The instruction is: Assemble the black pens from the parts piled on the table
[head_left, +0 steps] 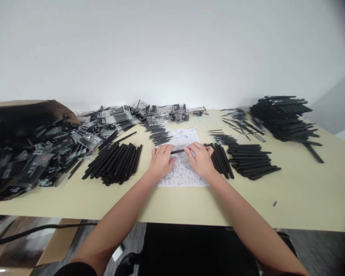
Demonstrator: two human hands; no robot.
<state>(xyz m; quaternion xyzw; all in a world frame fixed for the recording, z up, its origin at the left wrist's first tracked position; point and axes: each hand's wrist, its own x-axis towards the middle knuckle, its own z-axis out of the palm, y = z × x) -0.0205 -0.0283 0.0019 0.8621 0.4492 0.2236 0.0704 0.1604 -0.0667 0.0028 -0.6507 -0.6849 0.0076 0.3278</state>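
Pale-yellow tabletop (pixel 184 205): runs back to a white wall (pixel 172 50), grey carpet (pixel 319 251) below.
Black pen (pixel 177 151): right here, over the scribbled paper (pixel 184 176)!
Left hand (pixel 161 161), right hand (pixel 200 159): pinching its opposite ends.

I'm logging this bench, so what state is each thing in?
Left hand: fingers curled, gripping
Right hand: fingers curled, gripping
Rod: held between both hands
Paper: flat, scribbled over
Packets: heaped; sealed or not, cannot tell
Box: open
Left rod pile: layered
Far-right rod heap: stacked unevenly
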